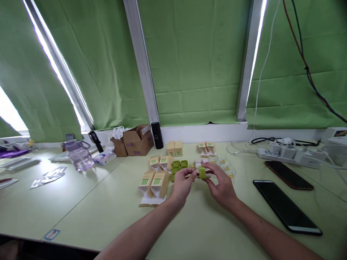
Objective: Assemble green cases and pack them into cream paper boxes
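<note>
My right hand (221,183) grips a small olive-green cup (202,172) between thumb and fingers, tilted on its side. Close by on the left, my left hand (183,183) has its thumb and fingertips pinched together near the cup; what they hold is too small to make out. Behind my left hand sit several green cups (180,165) in rows. Pale pinkish blocks (199,161) lie just beyond the held cup. Clear round plastic pieces with yellow centres (227,168) are spread behind my right hand. Open cardboard boxes with green labels (155,183) stand left of my hands.
More small boxes (175,148) stand towards the wall. A brown carton (138,141), a black cylinder (156,135) and a purple-lidded bottle (79,155) are at the back left. Two phones (287,206) (289,175) lie right, before a power strip (288,154) with cables.
</note>
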`<state>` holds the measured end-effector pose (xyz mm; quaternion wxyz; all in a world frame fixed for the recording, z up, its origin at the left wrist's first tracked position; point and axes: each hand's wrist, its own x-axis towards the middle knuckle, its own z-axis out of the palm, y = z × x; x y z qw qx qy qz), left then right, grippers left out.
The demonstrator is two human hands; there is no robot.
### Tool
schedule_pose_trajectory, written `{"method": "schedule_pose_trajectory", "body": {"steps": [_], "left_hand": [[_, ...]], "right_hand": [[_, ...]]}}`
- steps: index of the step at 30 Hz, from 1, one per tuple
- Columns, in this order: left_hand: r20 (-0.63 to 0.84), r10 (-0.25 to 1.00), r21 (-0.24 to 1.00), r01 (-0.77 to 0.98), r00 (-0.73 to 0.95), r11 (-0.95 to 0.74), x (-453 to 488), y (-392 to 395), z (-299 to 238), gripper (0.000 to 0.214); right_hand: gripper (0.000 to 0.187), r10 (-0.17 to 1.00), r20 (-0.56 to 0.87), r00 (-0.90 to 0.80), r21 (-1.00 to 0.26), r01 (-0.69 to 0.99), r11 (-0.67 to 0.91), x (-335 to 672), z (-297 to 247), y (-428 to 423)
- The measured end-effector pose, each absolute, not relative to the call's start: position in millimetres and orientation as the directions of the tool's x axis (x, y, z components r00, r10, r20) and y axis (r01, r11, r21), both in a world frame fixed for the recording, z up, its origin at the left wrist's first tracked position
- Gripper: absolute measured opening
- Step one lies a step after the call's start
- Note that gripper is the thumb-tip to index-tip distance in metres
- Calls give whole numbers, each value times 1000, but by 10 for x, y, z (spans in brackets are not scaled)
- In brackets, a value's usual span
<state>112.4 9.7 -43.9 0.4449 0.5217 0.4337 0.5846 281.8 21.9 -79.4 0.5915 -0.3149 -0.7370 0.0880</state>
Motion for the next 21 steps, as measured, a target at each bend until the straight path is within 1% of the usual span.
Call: {"method": "schedule_pose_trajectory", "body": {"steps": [8,16,21], "left_hand": [[225,973,968,-107,-49,-229,1118,124,-483,36],[212,976,957,-195,-45,-216,1117,152,-499,41],[196,980,952,-231,-44,-201,1119,156,-500,42]], "right_hand": [[31,544,834,-90,-480,365,797,2814,-766,217],[33,568,818,-86,-509,350,786,2828,-789,235],[33,563,823,-79,-506,349,789,2833,-772,228]]}}
